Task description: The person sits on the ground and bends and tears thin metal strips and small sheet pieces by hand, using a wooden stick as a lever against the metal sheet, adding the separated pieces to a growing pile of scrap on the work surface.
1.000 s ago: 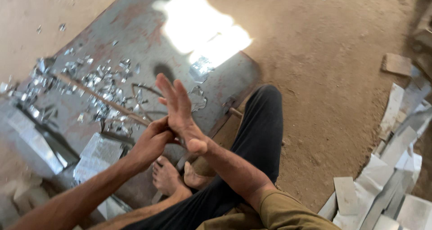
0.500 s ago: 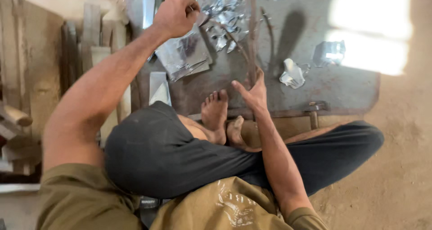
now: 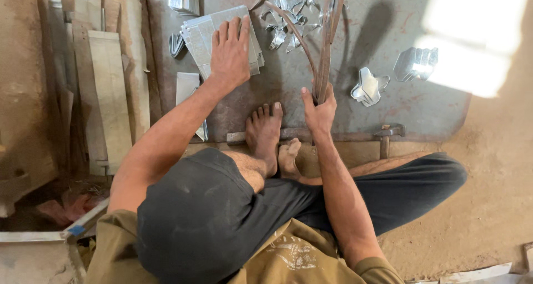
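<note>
I sit cross-legged on the ground with bare feet [image 3: 269,131] resting at the edge of a grey metal plate [image 3: 355,45]. My left hand [image 3: 230,51] lies flat, fingers spread, on a stack of cut sheet-metal pieces [image 3: 202,31]. My right hand [image 3: 319,107] is closed around the lower end of long rusty shear handles [image 3: 327,34] that run up the plate. Shiny metal offcuts [image 3: 288,9] lie around the shear's far end.
A folded shiny metal piece [image 3: 367,87] and another [image 3: 416,64] lie right of the shears near a bright sun patch. A hammer [image 3: 386,134] rests at the plate's near edge. Wooden boards and metal strips [image 3: 108,89] are stacked at left. Dirt floor lies right.
The view has swung around and closer. My left hand, earlier raised in a fist, now lies flat on the sheet stack. My right hand has taken hold of the shear handles.
</note>
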Tool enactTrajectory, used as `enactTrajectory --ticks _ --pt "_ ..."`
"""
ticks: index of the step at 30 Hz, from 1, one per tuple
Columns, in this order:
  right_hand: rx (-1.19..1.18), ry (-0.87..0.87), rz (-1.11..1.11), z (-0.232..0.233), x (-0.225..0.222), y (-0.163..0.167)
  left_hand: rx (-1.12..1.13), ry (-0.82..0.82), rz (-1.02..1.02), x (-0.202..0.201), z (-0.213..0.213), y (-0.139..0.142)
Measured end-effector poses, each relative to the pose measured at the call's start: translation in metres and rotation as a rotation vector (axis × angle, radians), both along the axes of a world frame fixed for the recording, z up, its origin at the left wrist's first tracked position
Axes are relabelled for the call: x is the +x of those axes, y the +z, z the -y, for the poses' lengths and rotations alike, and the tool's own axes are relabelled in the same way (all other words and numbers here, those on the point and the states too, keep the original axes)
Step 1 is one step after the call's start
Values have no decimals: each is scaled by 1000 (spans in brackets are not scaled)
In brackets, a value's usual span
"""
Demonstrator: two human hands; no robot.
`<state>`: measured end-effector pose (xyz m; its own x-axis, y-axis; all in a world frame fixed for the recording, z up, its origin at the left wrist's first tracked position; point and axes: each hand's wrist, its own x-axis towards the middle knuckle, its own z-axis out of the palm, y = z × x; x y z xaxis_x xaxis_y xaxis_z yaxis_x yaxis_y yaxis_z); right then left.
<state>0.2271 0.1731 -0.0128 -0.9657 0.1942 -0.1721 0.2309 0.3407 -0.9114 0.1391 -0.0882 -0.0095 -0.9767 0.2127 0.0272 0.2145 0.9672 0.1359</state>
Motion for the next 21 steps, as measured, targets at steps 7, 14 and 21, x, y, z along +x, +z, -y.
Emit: enactTrajectory --ticks 7,14,21 --pt "-50 8 5 0 2 -3 144 -7 39 0 6 6" --pt "519 120 -510 15 -5 64 214 -6 -21 5 9 37" --pt "10 179 -209 35 -5 107 447 -313 -83 39 -30 85"
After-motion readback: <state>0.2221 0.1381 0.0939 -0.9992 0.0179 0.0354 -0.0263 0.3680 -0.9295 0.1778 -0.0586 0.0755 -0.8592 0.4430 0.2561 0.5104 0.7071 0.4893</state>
